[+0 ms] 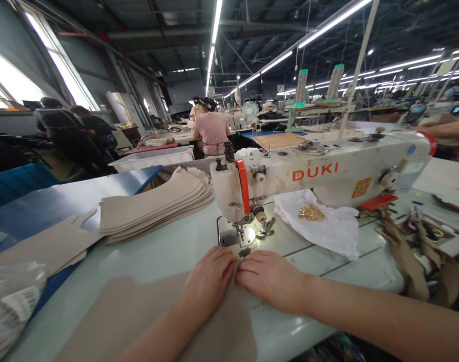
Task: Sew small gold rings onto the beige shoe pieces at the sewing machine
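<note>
Both hands are palm-down on the beige fabric piece (139,311), left hand (208,281) and right hand (270,279) touching at the fingertips on its far edge, just short of the DUKI sewing machine's (319,173) needle plate (246,235). Fingers are curled down there, so honestly can't tell if they're pinching or just pressing. A stack of cut beige pieces (154,206) sits to the left, and gold hardware (311,213) on a white cloth (327,229) to the right.
</note>
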`<state>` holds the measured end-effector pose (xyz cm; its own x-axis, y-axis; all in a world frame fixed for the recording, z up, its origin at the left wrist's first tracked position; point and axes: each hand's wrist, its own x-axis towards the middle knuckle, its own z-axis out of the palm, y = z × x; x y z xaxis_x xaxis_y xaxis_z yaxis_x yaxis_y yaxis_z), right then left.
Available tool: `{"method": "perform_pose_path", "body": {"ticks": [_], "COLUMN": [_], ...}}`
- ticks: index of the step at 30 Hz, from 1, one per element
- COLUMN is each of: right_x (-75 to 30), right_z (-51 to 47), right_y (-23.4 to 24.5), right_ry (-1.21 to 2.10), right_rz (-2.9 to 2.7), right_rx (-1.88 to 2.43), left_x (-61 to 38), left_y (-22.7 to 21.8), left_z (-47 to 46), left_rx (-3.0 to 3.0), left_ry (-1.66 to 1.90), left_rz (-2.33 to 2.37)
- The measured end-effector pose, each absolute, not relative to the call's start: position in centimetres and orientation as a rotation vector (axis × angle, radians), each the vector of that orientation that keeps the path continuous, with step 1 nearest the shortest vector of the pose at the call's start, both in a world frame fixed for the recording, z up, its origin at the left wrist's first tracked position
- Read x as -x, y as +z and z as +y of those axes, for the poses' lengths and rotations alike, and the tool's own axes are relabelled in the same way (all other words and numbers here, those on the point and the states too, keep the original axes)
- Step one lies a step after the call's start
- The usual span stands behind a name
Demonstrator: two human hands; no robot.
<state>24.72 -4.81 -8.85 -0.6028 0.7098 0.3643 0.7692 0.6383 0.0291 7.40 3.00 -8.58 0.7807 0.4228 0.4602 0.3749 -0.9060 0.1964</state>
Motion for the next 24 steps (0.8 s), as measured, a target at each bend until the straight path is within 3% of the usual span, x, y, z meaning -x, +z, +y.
{"method": "perform_pose_path", "body": {"ticks": [24], "right_x": [-24.62], "right_z": [-5.13], "right_y": [-8.26], "right_ry": [-0.035], "right_rz": [-2.508], "right_rx": [1.173], "left_x": [-7.69], "left_y": [-8.91], "left_z": [2.52], "left_rx": [-2.907], "left_ry": [0.773], "left_rz": [0.661]}}
